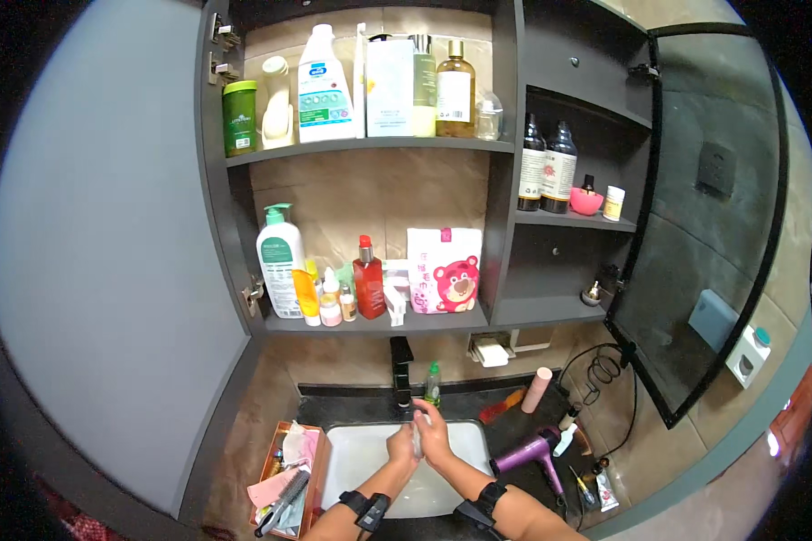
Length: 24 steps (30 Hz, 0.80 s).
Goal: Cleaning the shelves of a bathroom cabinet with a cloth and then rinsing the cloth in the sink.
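Note:
My left hand (pixel 401 445) and my right hand (pixel 434 438) are close together over the white sink basin (pixel 352 466), just below the black faucet (pixel 401 372). Between the palms shows a pale, shiny patch; whether it is water or a held thing, I cannot tell. The right fingers reach up to the spout's end. Behind the hands, on the dark countertop, stands a green pump bottle (pixel 433 382). Each wrist wears a black strap.
An orange box (pixel 319 466) with a hairbrush (pixel 285 499) sits left of the basin. At right lie a purple hair dryer (pixel 524 456), a comb (pixel 502 406) and a pink cylinder (pixel 536 390). Above, an open cabinet (pixel 379 323) holds bottles; its doors (pixel 108 257) swing outward.

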Each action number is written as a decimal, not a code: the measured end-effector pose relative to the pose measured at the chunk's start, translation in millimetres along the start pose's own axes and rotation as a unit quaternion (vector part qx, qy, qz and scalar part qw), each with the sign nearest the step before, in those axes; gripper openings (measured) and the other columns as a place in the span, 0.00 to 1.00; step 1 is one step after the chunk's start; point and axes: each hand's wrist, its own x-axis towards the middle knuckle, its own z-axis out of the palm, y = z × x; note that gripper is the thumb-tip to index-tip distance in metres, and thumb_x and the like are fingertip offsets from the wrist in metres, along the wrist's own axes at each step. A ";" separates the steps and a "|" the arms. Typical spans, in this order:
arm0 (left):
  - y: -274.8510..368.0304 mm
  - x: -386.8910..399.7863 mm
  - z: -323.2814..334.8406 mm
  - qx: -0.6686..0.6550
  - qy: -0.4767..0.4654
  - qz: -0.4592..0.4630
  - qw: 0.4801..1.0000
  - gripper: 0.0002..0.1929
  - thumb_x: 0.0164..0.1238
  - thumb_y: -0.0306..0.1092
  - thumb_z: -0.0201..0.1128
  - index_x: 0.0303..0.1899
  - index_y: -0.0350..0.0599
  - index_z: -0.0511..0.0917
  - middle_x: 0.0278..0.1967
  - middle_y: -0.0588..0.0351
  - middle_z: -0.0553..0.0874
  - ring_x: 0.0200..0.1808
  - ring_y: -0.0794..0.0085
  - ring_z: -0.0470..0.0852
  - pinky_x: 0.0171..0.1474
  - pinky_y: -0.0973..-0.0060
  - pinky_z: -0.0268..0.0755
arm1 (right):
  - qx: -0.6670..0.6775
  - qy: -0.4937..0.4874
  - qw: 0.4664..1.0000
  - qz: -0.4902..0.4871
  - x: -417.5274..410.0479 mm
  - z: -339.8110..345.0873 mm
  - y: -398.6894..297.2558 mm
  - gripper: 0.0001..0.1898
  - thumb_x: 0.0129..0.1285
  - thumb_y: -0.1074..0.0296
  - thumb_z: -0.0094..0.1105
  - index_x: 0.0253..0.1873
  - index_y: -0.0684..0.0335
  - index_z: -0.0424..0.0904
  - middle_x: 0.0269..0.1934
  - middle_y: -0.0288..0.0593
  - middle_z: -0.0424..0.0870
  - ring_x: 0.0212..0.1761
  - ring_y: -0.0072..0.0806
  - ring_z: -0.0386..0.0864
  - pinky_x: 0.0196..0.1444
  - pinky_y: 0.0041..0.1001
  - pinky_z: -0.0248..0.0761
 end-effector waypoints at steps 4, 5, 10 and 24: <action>3.4 -13.9 6.8 0.348 0.122 0.114 0.922 0.19 0.61 0.48 0.60 0.26 0.39 0.86 0.27 0.42 0.86 0.32 0.55 0.85 0.39 0.60 0.73 | 0.172 0.072 0.969 0.164 -3.2 -2.1 13.9 0.17 0.71 0.72 0.51 0.63 0.58 0.72 0.35 0.35 0.77 0.33 0.19 0.72 0.39 0.22 0.69; 5.1 -16.8 4.4 0.342 0.137 0.121 0.922 0.19 0.61 0.48 0.60 0.26 0.39 0.86 0.27 0.42 0.86 0.32 0.55 0.85 0.39 0.60 0.73 | 0.184 0.092 0.958 0.198 -5.9 2.1 8.5 0.18 0.71 0.72 0.51 0.64 0.57 0.71 0.33 0.34 0.74 0.32 0.19 0.71 0.38 0.22 0.68; 2.6 -7.1 -5.2 0.505 0.110 0.192 0.835 0.21 0.64 0.49 0.51 0.31 0.42 0.86 0.33 0.37 0.85 0.38 0.40 0.83 0.46 0.52 0.72 | 0.221 0.064 0.945 0.231 0.2 -5.2 29.4 0.22 0.71 0.72 0.53 0.68 0.57 0.67 0.33 0.34 0.74 0.33 0.21 0.72 0.39 0.24 0.69; 21.0 -8.4 -13.7 0.153 -0.087 -0.096 0.980 0.38 0.65 0.75 0.38 0.61 0.55 0.70 0.58 0.53 0.78 0.53 0.52 0.80 0.52 0.41 0.72 | 0.060 -0.103 0.974 0.193 2.0 -13.0 -25.6 0.38 0.60 0.78 0.59 0.75 0.55 0.57 0.38 0.43 0.86 0.42 0.27 0.82 0.52 0.28 0.72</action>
